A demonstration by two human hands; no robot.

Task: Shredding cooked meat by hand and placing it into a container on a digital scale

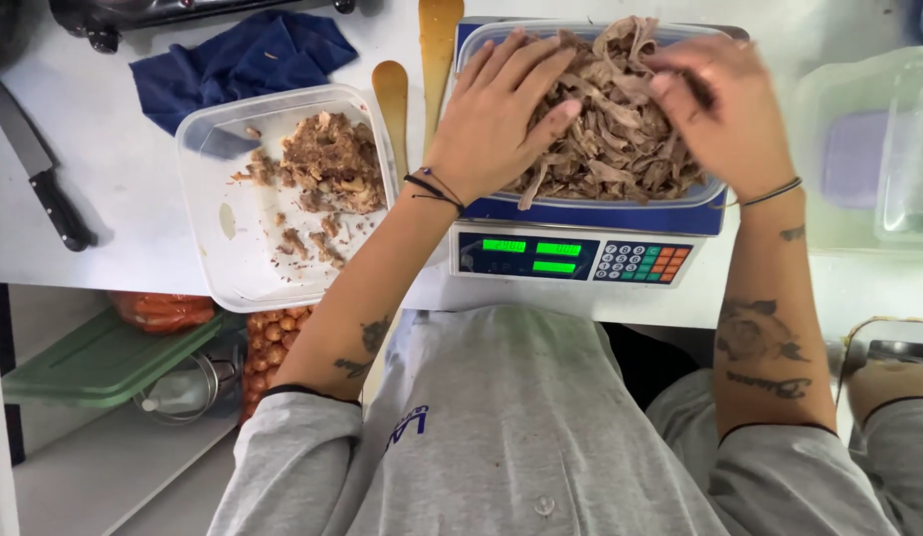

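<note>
A clear plastic tub (620,197) heaped with brown shredded meat (620,139) sits on a blue and white digital scale (580,253) at the counter's near edge. My left hand (496,109) lies flat on the left side of the heap, fingers spread over the shreds. My right hand (729,99) rests on the right side of the heap, its fingertips pinched in the meat. Both forearms are bare, with thin bands at the wrists.
A second clear tub (218,213) with a smaller pile of shredded meat (327,159) stands left of the scale. Two wooden spoons (392,104), a blue cloth (248,60) and a black-handled knife (34,164) lie on the white counter. Clear containers (868,149) stand at right. Below are shelves with a green lid (104,357).
</note>
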